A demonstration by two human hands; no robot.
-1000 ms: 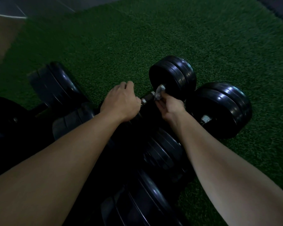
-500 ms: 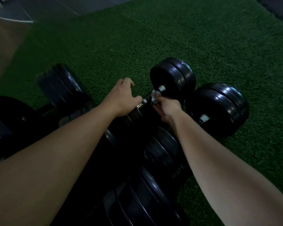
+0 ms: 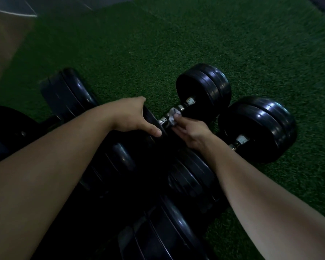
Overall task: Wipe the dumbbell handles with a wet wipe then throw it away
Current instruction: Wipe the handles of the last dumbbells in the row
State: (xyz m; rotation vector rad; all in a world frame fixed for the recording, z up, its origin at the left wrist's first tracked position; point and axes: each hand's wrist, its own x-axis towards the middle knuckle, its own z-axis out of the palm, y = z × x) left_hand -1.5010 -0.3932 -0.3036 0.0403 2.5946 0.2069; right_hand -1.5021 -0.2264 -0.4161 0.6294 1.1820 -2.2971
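A black dumbbell (image 3: 204,87) lies on the green turf, its chrome handle (image 3: 184,106) running down-left from the far weight head. My right hand (image 3: 192,131) pinches a crumpled white wet wipe (image 3: 174,117) around the middle of that handle. My left hand (image 3: 131,117) grips the rim of the dumbbell's near weight head (image 3: 152,121), thumb stretched along its edge. A second dumbbell (image 3: 259,128) lies just to the right, with a short piece of its chrome handle (image 3: 238,141) showing beside my right wrist.
Several more black dumbbells (image 3: 69,92) crowd the dark area below and left of my arms. Green turf (image 3: 176,44) spreads beyond and to the right. A bare floor strip (image 3: 6,36) with a pale line borders the turf at top left.
My right hand has slid the wipe down-left along the handle, away from the far weight head. My left hand has shifted from the handle onto the near weight head's rim.
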